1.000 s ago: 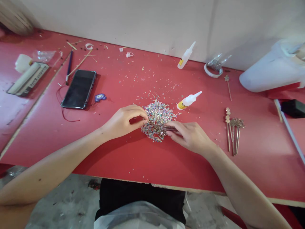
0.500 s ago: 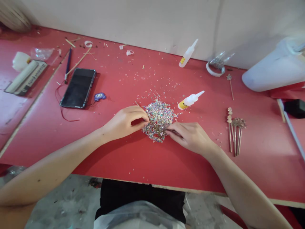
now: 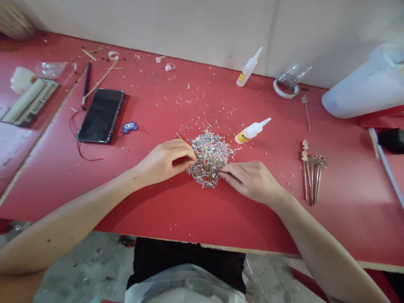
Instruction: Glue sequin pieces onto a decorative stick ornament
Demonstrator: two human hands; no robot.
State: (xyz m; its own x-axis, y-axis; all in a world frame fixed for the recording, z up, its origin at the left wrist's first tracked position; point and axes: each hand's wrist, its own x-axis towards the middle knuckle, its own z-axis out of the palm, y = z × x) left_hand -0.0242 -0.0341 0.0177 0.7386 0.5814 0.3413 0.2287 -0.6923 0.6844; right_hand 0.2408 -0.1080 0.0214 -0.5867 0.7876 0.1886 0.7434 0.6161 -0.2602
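Observation:
A thin metal hair stick slants over a loose heap of sparkling rhinestones. Its shaft is pinched between the thumb and fingers of my left hand, and its tail end pokes out behind the knuckles. The ornate head of the stick lies low over the near part of the heap. Right beside that head, the fingertips of my right hand are pressed together; what they hold, if anything, is too small to make out. A glue bottle with a long nozzle lies just beyond my right hand.
Several finished-looking hair sticks lie at the right, with a single one farther back. Another glue bottle is near the wall, by a tape roll. A phone and a knife box occupy the left; a white container leans far right.
The camera view has shifted slightly. Both hands stay almost in place over the rhinestones, and the hair stick is still in my left fingers.

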